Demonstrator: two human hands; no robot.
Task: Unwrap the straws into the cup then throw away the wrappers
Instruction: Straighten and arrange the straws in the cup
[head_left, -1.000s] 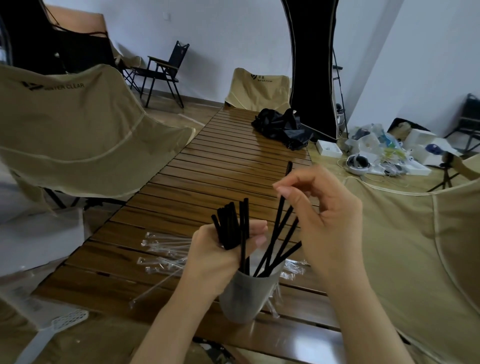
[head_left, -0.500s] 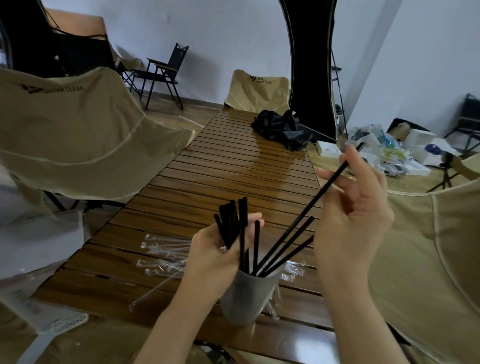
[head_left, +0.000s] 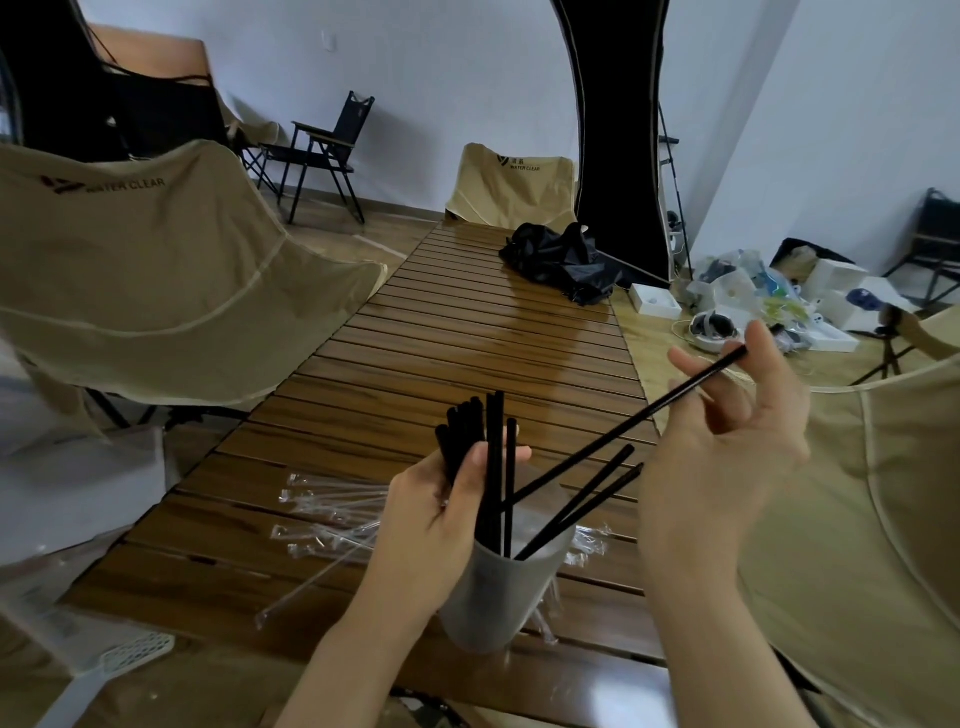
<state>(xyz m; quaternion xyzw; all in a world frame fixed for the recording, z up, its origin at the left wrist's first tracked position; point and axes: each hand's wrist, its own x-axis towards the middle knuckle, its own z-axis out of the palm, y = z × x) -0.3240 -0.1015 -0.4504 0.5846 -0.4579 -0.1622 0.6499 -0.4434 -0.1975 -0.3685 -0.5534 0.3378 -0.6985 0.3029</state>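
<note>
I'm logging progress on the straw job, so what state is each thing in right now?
Left hand: grip round a bundle of black straws.
Right hand: pinching one long straw, tilted, lower end in the cup.
Cup: upright on the table, holding several unwrapped straws.
Wrappers: empty, scattered on the table beside the cup, not yet thrown away.
Black bag: crumpled at the far end.

A slatted wooden table carries a grey cup near its front edge. Clear empty wrappers lie scattered left of the cup, a few more just right of it and behind its base. A crumpled black bag sits far beyond the cup
</note>
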